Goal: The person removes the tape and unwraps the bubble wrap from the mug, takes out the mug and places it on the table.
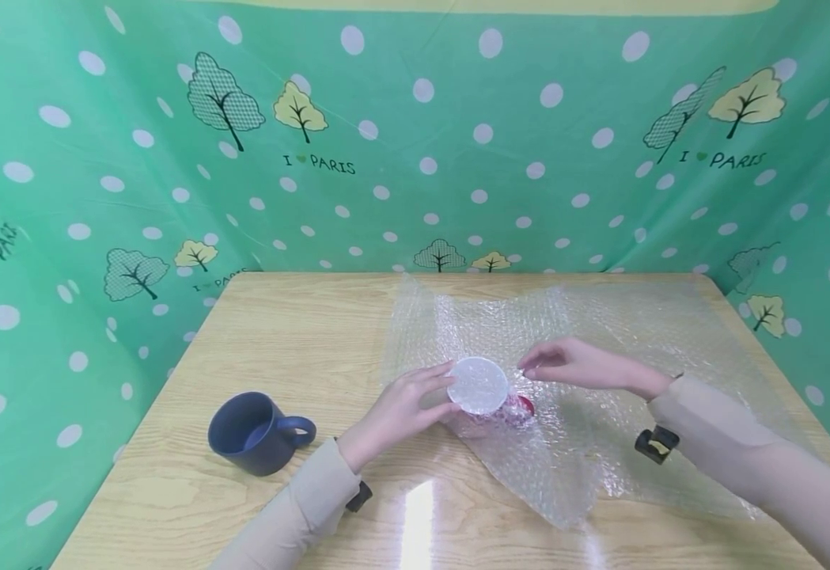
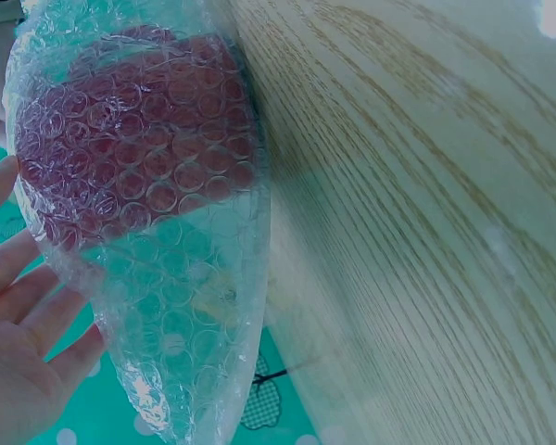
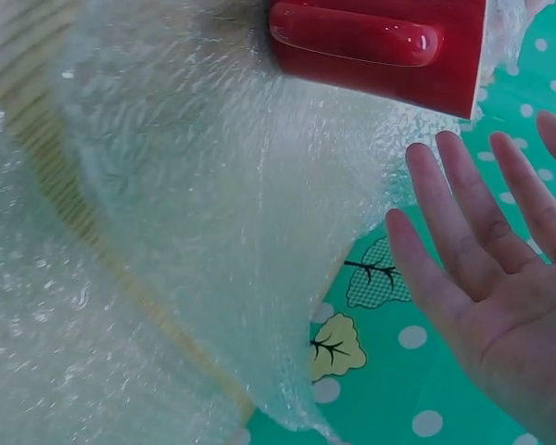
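A red mug (image 3: 380,51) stands on a sheet of bubble wrap (image 1: 621,348), with its handle showing in the right wrist view. In the head view its pale round end (image 1: 479,385) faces up. A layer of the wrap covers the mug's side nearest the left wrist camera. My left hand (image 1: 415,400) touches the wrapped side with extended fingers, the thumb lower down. On the other side, my right hand (image 1: 574,364) hovers just right of the mug, fingers apart from it and holding nothing.
A dark blue mug (image 1: 251,434) stands upright at the left of the wooden table (image 1: 301,324), its handle toward my left forearm. The wrap spreads across the table's right half. A green dotted curtain (image 1: 415,134) encloses the back and sides.
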`<act>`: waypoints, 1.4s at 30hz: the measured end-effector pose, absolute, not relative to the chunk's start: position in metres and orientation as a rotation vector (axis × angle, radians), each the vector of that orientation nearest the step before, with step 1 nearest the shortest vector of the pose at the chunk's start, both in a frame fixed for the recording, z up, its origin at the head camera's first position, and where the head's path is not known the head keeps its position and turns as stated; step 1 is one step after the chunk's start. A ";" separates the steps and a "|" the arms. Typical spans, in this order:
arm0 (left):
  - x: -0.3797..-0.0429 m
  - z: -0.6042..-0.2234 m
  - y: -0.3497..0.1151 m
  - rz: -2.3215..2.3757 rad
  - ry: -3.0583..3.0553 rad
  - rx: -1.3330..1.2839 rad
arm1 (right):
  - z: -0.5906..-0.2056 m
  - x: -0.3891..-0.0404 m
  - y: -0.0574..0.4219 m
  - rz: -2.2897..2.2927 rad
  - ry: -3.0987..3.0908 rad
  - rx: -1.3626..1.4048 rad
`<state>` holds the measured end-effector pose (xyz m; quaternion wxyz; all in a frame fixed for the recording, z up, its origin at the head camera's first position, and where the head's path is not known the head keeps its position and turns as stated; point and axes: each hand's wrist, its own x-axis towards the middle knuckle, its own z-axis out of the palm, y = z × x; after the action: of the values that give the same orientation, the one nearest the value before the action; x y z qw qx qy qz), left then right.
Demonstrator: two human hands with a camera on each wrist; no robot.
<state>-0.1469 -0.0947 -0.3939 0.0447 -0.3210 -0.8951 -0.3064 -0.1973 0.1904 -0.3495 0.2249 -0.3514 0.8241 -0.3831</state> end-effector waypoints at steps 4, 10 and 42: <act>-0.147 -0.394 -0.095 -0.936 -2.737 -0.979 | -0.352 -0.204 0.183 -1.043 2.286 -0.943; -0.147 -0.395 -0.095 -0.943 -2.724 -0.983 | -0.355 -0.213 0.170 -1.038 2.282 -0.879; -0.147 -0.394 -0.096 -0.953 -2.717 -0.969 | -0.377 -0.231 0.142 -1.227 2.117 -0.658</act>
<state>-0.1471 -0.0962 -0.3945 0.0518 -0.3185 -0.8931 -0.3134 -0.2305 0.1419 -0.3773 0.2992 -0.2478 0.7972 -0.4621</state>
